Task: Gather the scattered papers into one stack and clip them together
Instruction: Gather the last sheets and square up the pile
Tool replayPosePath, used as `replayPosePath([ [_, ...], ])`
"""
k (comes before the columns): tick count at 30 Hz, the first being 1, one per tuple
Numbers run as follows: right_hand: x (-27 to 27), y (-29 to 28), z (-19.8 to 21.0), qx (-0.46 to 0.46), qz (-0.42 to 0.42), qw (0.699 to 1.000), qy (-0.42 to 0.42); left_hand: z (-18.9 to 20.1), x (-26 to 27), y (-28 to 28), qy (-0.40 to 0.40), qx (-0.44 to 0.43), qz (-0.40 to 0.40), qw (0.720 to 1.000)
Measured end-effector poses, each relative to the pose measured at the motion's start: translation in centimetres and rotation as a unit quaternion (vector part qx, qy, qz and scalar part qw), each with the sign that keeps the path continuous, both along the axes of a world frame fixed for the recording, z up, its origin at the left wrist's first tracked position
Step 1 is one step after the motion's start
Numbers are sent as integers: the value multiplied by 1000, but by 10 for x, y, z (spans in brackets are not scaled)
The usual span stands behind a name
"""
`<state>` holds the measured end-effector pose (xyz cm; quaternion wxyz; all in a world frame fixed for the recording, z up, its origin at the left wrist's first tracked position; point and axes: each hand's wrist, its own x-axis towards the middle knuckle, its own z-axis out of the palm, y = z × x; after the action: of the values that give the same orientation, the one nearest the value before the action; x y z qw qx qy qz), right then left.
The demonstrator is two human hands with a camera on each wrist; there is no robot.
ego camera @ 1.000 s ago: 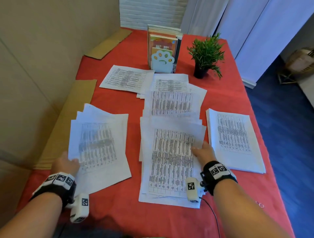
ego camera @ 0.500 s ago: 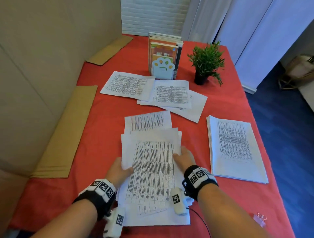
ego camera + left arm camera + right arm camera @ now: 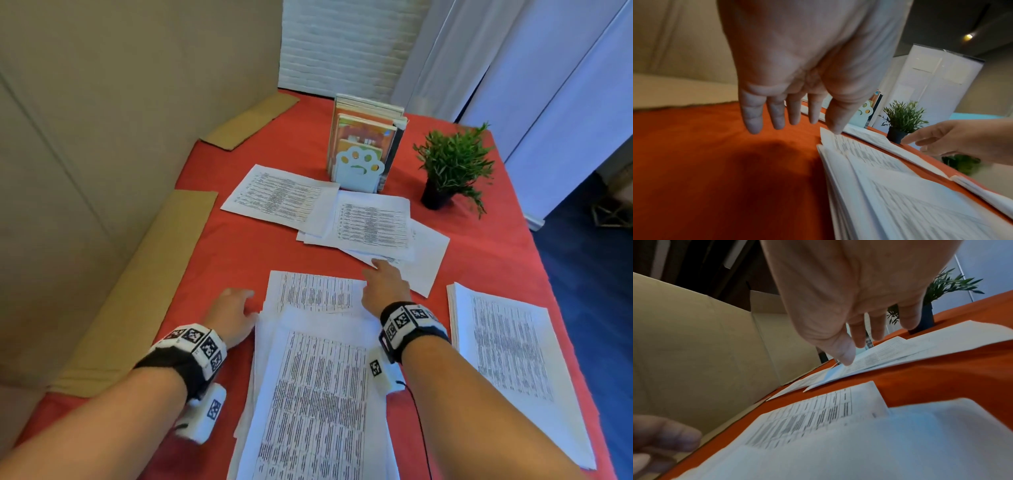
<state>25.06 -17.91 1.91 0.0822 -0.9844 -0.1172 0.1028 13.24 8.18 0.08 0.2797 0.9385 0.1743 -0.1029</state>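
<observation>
On red cloth (image 3: pixel 239 246): three paper piles (image 3: pixel 318 394), both hands' fingers (image 3: pixel 754 116) extended, holding nothing.

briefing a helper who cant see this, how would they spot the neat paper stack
On the red table, look along its right edge, nearer than the potted plant. The neat stack lies there alone, squared, with neither hand on it; the other papers are fanned or overlapping.

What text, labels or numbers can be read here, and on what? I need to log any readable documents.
None can be read.
near stack: printed table rows, too blurred.
far sheets: tables, too small.
right stack: tables, blurred.
books: covers illegible.
paw bookend: coloured shapes, no words.
wristbands: black-and-white square markers, no text.
</observation>
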Motion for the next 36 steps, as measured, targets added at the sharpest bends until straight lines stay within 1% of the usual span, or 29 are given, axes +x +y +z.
replayPosePath([
  [3, 25, 7, -6, -26, -3, 999, 27, 1, 17, 5, 36, 0, -37, 999],
  [6, 42, 13, -13, -59, 11, 997, 52, -11, 14, -1, 97, -3, -94, 991],
  [8, 52, 17, -20, -89, 26, 993, 69, -18, 6, -10, 129, 19, -102, 986],
  [10, 60, 21, -29, -96, 31, 992, 77, -22, 0, -18, 144, 42, -96, 984],
  [13, 69, 24, -37, -73, 9, 995, 70, -22, -4, -23, 138, 62, -90, 984],
  [15, 68, 27, -32, -52, -1, 997, 52, -21, -4, -21, 133, 63, -89, 985],
  [17, 56, 35, -20, -62, 24, 998, 14, -18, -4, -20, 117, 58, -77, 988],
  [18, 44, 39, -13, -74, 46, 996, -2, -17, -4, -20, 87, 59, -62, 993],
  [19, 28, 44, -6, -84, 69, 994, -11, -18, -4, -22, 35, 51, -40, 997],
  [20, 10, 47, -1, -90, 93, 991, -16, -18, -4, -23, -23, 14, -9, 1000],
  [21, -10, 51, 3, -92, 115, 989, -18, -16, -2, -25, -67, -69, 35, 995],
  [22, -32, 54, 7, -91, 134, 987, -13, -11, 0, -28, -78, -185, 91, 975],
  [23, -52, 59, 9, -88, 151, 985, -1, -5, 2, -32, -67, -311, 149, 936],
  [24, -71, 64, 12, -82, 167, 982, 18, -2, 5, -33, -39, -408, 207, 888],
  [25, -87, 68, 13, -73, 185, 979, 47, 0, 6, -33, -11, -468, 249, 848],
  [26, -100, 72, 13, -60, 206, 973, 82, -1, 6, -32, 5, -493, 265, 828],
  [27, -109, 76, 13, -44, 227, 965, 121, -4, 6, -30, 5, -492, 265, 829],
  [28, -114, 78, 13, -28, 240, 956, 165, -8, 6, -29, -7, -468, 258, 845],
  [30, -110, 78, 16, 12, 220, 947, 235, -17, 5, -23, -40, -368, 239, 898],
  [31, -102, 77, 17, 30, 195, 951, 239, -19, 4, -20, -52, -316, 234, 918],
  [33, -78, 72, 17, 51, 139, 970, 192, -15, 4, -14, -69, -250, 215, 942],
  [35, -48, 63, 12, 52, 98, 986, 124, -14, 1, -6, -67, -227, 179, 955],
  [36, -33, 58, 7, 44, 91, 990, 96, -15, -1, 0, -60, -220, 163, 960],
])
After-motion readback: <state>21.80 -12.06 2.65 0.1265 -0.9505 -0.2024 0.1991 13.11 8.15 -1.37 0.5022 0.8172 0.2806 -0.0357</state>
